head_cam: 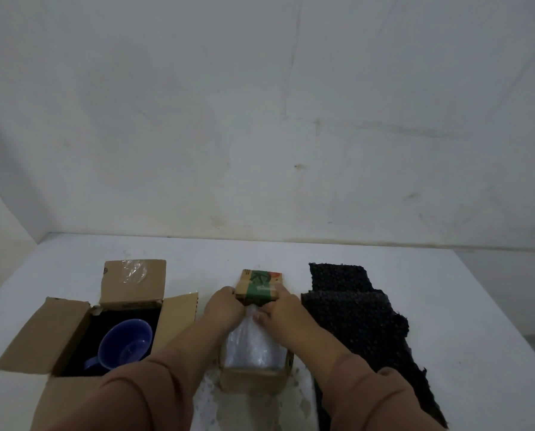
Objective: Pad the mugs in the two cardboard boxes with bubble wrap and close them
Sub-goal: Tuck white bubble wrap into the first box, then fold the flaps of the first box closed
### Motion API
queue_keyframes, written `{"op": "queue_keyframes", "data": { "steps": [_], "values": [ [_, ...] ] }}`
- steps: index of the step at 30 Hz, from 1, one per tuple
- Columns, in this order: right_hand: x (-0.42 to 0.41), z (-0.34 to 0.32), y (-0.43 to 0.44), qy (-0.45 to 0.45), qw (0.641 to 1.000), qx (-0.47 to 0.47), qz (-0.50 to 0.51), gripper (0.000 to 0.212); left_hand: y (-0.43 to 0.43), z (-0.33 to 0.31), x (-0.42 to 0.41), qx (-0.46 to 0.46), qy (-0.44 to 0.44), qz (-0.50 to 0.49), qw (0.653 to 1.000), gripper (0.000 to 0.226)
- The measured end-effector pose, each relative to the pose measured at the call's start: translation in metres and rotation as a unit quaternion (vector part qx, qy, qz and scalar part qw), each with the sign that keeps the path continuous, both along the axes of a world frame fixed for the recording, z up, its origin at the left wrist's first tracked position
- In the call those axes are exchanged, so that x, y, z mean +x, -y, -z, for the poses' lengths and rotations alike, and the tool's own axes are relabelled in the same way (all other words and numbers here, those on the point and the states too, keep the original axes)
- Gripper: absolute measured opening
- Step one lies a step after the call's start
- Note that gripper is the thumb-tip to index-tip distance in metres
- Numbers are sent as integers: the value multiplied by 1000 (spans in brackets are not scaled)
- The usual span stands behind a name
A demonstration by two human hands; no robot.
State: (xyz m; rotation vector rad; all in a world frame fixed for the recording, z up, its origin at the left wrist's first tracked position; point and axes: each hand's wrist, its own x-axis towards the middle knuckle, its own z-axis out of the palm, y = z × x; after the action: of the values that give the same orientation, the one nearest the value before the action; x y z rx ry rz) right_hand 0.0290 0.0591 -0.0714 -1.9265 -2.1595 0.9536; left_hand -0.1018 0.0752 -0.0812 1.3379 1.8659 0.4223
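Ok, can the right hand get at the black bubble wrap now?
Probably yes: the black bubble wrap lies uncovered just beside the right hand, though that hand now grips the box flap.

green tape [261,287] on small cardboard box flap [244,284], dark print perhaps a K, too blurred to read

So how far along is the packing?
Done: clear bubble wrap fills the small box. In hand: left hand and right hand grip its far flap; it is not yet closed. To do: the big box stands open, its blue mug uncovered on top; black bubble wrap lies at the right.
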Motion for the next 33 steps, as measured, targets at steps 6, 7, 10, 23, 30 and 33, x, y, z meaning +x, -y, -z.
{"op": "queue_keyframes", "data": {
  "steps": [6,7,10,23,30,33],
  "values": [
    [-1,7,-5,-18,1000,0,23,40,0,-3,-6,-12,171,-54,984,21],
    [2,6,-7,-55,998,0,35,36,1,-7,-6,-22,212,-68,975,25],
    [15,5,-9,-177,978,41,106,15,2,-21,-5,-54,322,-145,934,20],
    [44,-25,17,-381,896,6,230,16,30,-50,-30,-52,406,-59,911,63],
    [33,-16,44,-336,911,6,237,18,67,-48,-24,-47,416,-123,900,13],
    [25,-18,44,-219,955,-17,198,33,79,-58,-18,-55,369,-107,922,20]
  ]
}}
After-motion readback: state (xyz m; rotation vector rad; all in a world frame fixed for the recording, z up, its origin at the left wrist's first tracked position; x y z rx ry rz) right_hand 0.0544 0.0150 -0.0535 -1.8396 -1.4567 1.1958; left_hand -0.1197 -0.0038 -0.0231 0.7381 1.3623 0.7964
